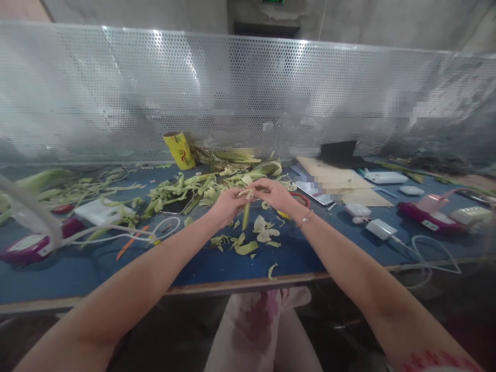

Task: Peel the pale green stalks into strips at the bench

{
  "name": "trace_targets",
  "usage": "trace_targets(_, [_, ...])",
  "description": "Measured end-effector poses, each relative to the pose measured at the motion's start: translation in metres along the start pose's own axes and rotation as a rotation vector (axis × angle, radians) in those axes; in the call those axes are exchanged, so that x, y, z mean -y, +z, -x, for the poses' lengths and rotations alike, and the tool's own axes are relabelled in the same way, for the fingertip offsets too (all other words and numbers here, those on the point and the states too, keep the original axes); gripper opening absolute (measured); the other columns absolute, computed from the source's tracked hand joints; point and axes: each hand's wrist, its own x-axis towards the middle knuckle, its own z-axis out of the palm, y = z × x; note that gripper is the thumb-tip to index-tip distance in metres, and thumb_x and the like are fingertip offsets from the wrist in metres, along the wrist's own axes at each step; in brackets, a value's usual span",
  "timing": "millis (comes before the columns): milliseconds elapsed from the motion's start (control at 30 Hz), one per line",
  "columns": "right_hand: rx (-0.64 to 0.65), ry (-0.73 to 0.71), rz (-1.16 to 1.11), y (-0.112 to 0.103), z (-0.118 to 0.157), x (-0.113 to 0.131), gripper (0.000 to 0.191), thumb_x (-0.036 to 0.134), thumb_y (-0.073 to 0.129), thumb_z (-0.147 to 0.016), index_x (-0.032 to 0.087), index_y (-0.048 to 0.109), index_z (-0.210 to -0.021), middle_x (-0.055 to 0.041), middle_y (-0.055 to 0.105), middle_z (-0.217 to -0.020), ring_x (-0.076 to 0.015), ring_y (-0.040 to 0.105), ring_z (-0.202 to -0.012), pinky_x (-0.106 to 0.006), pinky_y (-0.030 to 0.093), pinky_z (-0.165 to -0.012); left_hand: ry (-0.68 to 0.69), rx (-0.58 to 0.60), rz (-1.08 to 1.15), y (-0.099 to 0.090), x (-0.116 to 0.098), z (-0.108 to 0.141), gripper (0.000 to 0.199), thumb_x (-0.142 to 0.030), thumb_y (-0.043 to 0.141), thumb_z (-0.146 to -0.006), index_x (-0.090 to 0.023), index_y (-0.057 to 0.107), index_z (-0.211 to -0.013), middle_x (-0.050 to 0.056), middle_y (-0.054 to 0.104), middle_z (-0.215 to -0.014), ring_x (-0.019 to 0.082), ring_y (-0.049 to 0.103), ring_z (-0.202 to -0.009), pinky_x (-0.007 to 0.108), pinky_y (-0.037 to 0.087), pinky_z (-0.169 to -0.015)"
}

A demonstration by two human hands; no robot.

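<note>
Both hands meet over the middle of a blue table. My left hand (229, 204) is closed with its fingers pressed around a pale green plant strip (246, 214), which hangs down between the hands. From the other side, my right hand (274, 194) pinches the top of the same strip. Behind the hands lies a heap of green plant pieces (174, 194). Pale petal-like scraps (264, 230) and thin green peelings (246, 248) lie on the table just below the hands. A red and yellow ring-shaped item is partly hidden behind my right wrist.
A yellow roll (180, 151) stands by the perforated metal screen (248, 93). On the left are a white box (101, 212), cables and an orange tool (132, 243). To the right lie brown cardboard (333, 173), a white charger (381, 229) and a purple power strip (430, 219). The wooden table edge (240, 284) is in front.
</note>
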Motion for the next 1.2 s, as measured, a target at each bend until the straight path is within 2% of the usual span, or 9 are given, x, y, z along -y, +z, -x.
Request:
trace_targets(133, [-0.045,-0.015,0.038,0.001,0.001,0.001,0.017,0.031,0.061,-0.074,0.022,0.069,-0.086,-0.0045,0.066,-0.088,-0.0168,0.061,-0.08,-0.03,0.049,-0.071,0.014,-0.003,-0.045,0.001,-0.002,0.003,0.02,-0.021,0.076,-0.052,-0.015,0.067,-0.069,0.001,0.059,-0.055,0.009,0.051,-0.051,0.021,0.031,-0.045])
trace_targets(233, [-0.096,0.004,-0.021,0.006,0.001,-0.001,0.016,0.031,0.06,-0.074,0.021,0.068,-0.084,-0.0035,0.067,-0.083,-0.0164,0.061,-0.074,-0.031,0.049,-0.07,0.049,-0.007,-0.034,0.0,-0.001,0.002,0.02,-0.02,0.077,-0.051,-0.015,0.066,-0.067,0.0,0.055,-0.051,0.01,0.051,-0.051,0.022,0.034,-0.046])
trace_targets(333, [-0.162,0.084,-0.133,0.012,0.001,0.0,0.016,0.032,0.06,-0.073,0.021,0.068,-0.079,-0.0023,0.068,-0.076,-0.0163,0.061,-0.069,-0.032,0.05,-0.068,0.084,0.006,-0.04,-0.001,0.002,0.0,0.02,-0.02,0.077,-0.052,-0.014,0.065,-0.067,-0.002,0.053,-0.049,0.009,0.05,-0.049,0.022,0.038,-0.048])
trace_targets(600, [-0.284,0.297,-0.46,0.027,-0.001,-0.002,0.021,0.038,0.067,-0.063,0.018,0.067,-0.068,-0.0009,0.066,-0.067,-0.0135,0.058,-0.062,-0.03,0.05,-0.065,0.157,0.009,-0.017,0.004,0.003,0.001,0.028,-0.019,0.079,-0.048,-0.014,0.064,-0.07,-0.001,0.063,-0.061,0.01,0.059,-0.062,0.026,0.047,-0.071])
trace_targets(700, [-0.31,0.334,-0.502,0.029,-0.001,-0.003,0.022,0.037,0.069,-0.061,0.017,0.068,-0.07,-0.0015,0.066,-0.067,-0.013,0.058,-0.062,-0.029,0.049,-0.064,0.153,-0.017,-0.051,0.004,0.003,0.001,0.029,-0.02,0.079,-0.048,-0.013,0.064,-0.072,0.0,0.064,-0.064,0.011,0.06,-0.064,0.026,0.046,-0.073])
trace_targets(833, [-0.299,0.296,-0.34,0.027,0.0,-0.002,0.023,0.036,0.065,-0.065,0.016,0.07,-0.075,-0.0013,0.065,-0.064,-0.013,0.057,-0.061,-0.028,0.047,-0.061,0.119,0.006,-0.057,0.003,0.001,0.003,0.028,-0.024,0.078,-0.052,-0.013,0.065,-0.075,0.001,0.066,-0.067,0.013,0.06,-0.068,0.026,0.046,-0.072])
trace_targets(933, [-0.277,0.22,-0.187,0.024,0.0,0.0,0.019,0.031,0.062,-0.068,0.017,0.071,-0.078,-0.0023,0.069,-0.073,-0.0146,0.06,-0.065,-0.029,0.049,-0.065,0.09,0.012,0.025,0.005,0.0,0.005,0.027,-0.033,0.075,-0.057,-0.013,0.065,-0.071,0.002,0.065,-0.064,0.012,0.058,-0.064,0.026,0.046,-0.07])
trace_targets(1100, [-0.295,0.112,-0.024,0.025,0.0,-0.001,0.016,0.027,0.059,-0.073,0.02,0.07,-0.082,-0.0031,0.071,-0.083,-0.0181,0.065,-0.077,-0.032,0.05,-0.075,0.045,-0.078,0.075,0.01,0.001,0.005,0.032,-0.042,0.071,-0.063,-0.013,0.06,-0.072,0.0,0.06,-0.06,0.008,0.052,-0.052,0.022,0.044,-0.055])
trace_targets(1200, [-0.306,0.088,0.02,0.028,0.001,-0.002,0.02,0.025,0.058,-0.075,0.02,0.068,-0.091,-0.005,0.071,-0.09,-0.0195,0.066,-0.085,-0.032,0.05,-0.078,0.082,-0.084,0.064,0.009,0.003,0.005,0.031,-0.042,0.067,-0.069,-0.014,0.054,-0.067,-0.002,0.054,-0.055,0.004,0.041,-0.041,0.02,0.035,-0.044])
